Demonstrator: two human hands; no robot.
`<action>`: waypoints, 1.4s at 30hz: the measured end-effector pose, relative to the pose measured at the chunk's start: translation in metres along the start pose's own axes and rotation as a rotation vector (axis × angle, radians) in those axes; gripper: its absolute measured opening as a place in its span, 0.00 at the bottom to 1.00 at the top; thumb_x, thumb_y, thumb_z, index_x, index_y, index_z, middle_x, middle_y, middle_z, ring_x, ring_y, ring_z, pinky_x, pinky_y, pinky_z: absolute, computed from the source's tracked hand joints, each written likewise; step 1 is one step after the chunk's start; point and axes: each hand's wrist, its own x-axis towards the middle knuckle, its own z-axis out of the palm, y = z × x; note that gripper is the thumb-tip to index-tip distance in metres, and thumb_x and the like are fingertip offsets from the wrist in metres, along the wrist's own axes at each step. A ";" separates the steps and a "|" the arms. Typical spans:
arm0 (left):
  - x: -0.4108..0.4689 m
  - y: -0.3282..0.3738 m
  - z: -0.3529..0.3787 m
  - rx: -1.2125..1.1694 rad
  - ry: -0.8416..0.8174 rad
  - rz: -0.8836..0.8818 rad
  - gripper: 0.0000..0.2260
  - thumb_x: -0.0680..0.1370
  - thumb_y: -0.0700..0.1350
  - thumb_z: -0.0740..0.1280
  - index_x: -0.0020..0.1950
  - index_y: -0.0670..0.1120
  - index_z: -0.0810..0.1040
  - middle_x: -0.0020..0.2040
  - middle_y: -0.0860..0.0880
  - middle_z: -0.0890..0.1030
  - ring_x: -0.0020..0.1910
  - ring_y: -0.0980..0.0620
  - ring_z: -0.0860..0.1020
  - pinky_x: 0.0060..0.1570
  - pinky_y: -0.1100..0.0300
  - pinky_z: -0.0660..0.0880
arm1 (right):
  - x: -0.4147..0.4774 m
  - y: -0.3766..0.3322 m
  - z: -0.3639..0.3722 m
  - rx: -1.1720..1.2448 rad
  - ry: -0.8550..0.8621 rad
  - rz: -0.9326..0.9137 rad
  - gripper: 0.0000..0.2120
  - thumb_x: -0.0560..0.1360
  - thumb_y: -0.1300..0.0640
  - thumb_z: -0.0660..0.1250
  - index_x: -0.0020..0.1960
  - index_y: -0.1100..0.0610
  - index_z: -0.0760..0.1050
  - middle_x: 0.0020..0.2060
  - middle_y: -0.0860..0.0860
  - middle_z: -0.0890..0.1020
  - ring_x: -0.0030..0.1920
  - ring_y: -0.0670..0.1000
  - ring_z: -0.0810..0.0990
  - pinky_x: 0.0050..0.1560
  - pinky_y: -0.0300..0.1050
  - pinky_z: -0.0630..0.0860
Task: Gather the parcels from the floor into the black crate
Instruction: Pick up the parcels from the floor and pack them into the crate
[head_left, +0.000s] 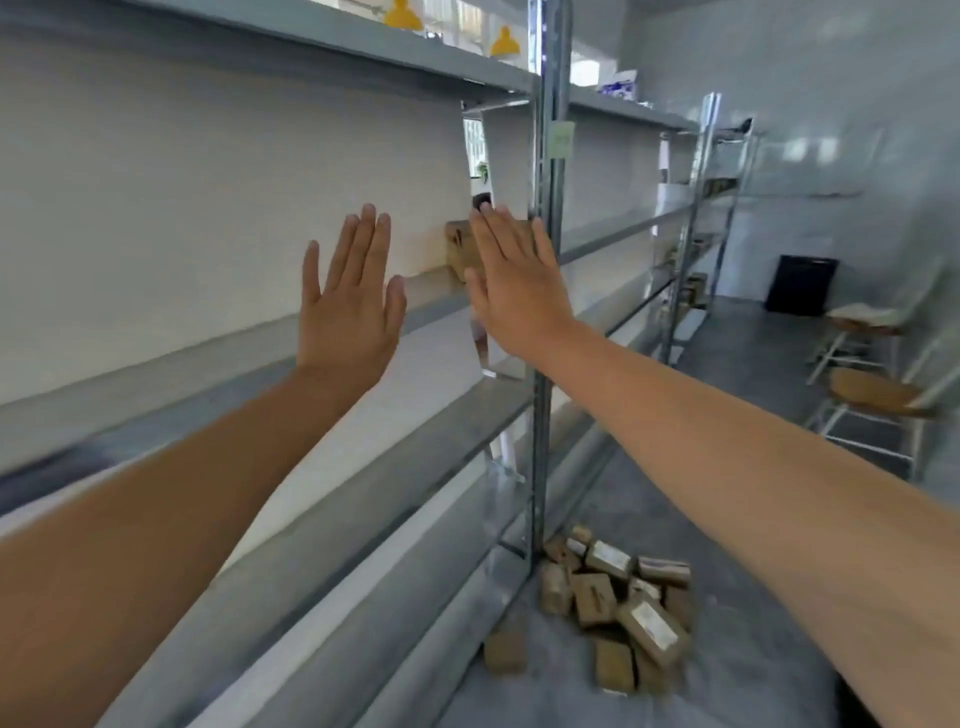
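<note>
Holds left hand (348, 306) and right hand (511, 291) up flat, fingers straight, gripping nothing; well below, heaped parcels (618, 608), long axes mixed.

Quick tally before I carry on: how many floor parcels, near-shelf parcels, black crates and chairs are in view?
Parcels on the floor: about 12, as the pile overlaps and is blurred
Parcel on the near shelf: 1
Black crate: 1
Chairs: 2
Total: about 16
</note>
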 end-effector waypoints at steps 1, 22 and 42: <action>-0.003 0.014 0.005 -0.027 0.003 0.040 0.25 0.85 0.50 0.47 0.81 0.45 0.49 0.81 0.48 0.51 0.80 0.53 0.49 0.77 0.46 0.45 | -0.009 0.015 -0.003 -0.003 -0.015 0.054 0.28 0.84 0.50 0.49 0.80 0.59 0.49 0.80 0.54 0.53 0.80 0.52 0.48 0.78 0.54 0.40; 0.022 0.274 0.184 -0.345 -0.262 0.151 0.25 0.85 0.50 0.47 0.81 0.46 0.47 0.81 0.49 0.48 0.80 0.53 0.45 0.77 0.47 0.41 | -0.128 0.277 0.062 -0.112 -0.261 0.382 0.29 0.84 0.52 0.49 0.80 0.60 0.46 0.80 0.53 0.51 0.80 0.50 0.46 0.78 0.56 0.43; 0.016 0.322 0.428 -0.393 -0.585 0.142 0.25 0.84 0.51 0.46 0.81 0.47 0.46 0.81 0.50 0.48 0.80 0.53 0.45 0.77 0.44 0.42 | -0.166 0.387 0.279 -0.046 -0.600 0.475 0.29 0.84 0.51 0.49 0.80 0.60 0.46 0.80 0.53 0.51 0.80 0.51 0.45 0.78 0.56 0.42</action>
